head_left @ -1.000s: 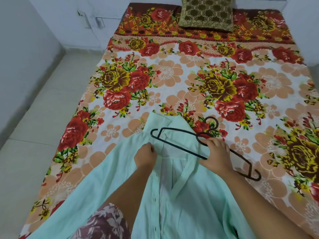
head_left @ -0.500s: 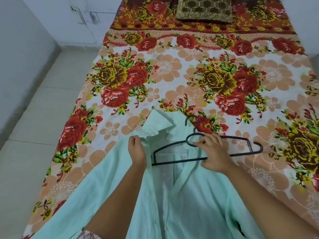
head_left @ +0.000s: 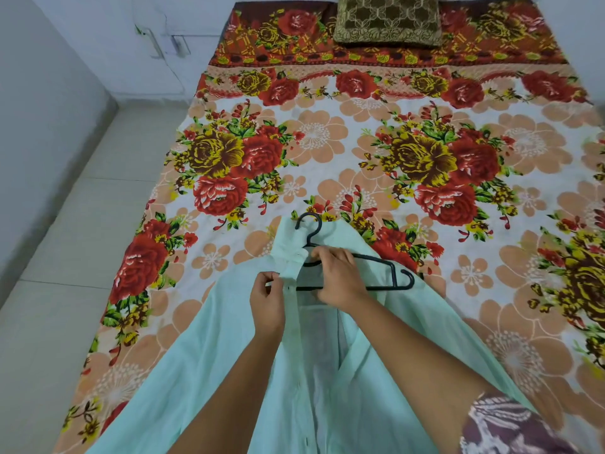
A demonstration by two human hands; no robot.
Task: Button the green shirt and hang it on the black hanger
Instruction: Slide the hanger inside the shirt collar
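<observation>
Green shirt [head_left: 229, 339] flat on bed [head_left: 327, 142] at 6 o'clock, front apparently unbuttoned | left hand [head_left: 266, 299] grip pinches its front edge | right hand [head_left: 340, 276] grip holds black hanger [head_left: 397, 273] at collar [head_left: 291, 247], 12 o'clock end | remaining: seating hanger, buttoning

A bed [head_left: 327, 103] occupies most of the view, covered by a floral sheet [head_left: 314, 139] printed with red and yellow roses and peach blossoms on white; its far end carries a dark red patterned border [head_left: 294, 54]. An olive-and-brown patterned cushion [head_left: 388, 21] lies at that end. The floor [head_left: 65, 257] left of the bed is laid in pale tiles with visible joints. The left wall [head_left: 39, 109] and rear wall [head_left: 108, 31] are plain and pale. A small wall fitting [head_left: 178, 44] cannot be identified. Lighting is even.
</observation>
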